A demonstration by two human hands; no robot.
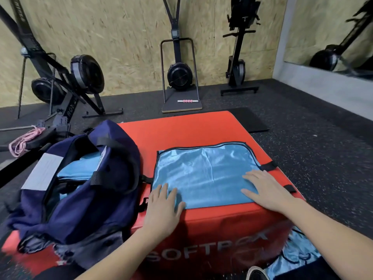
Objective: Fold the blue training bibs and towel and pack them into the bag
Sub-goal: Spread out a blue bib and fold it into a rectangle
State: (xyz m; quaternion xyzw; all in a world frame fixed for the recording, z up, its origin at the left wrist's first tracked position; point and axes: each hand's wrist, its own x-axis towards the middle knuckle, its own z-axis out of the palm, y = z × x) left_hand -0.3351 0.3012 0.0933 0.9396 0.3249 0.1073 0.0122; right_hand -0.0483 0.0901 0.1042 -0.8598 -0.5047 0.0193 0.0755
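Meanwhile, a blue bib (203, 168) is pressed flat on the red box (181, 128) by the left hand (164, 201) and right hand (264, 187), fingers spread at its near corners; the open bag (80, 178) lies left, nearer the left hand.

both hands (163, 203) flat on blue bib (203, 168).

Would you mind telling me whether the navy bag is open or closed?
Open: the bag gapes at its top, showing light blue cloth inside.
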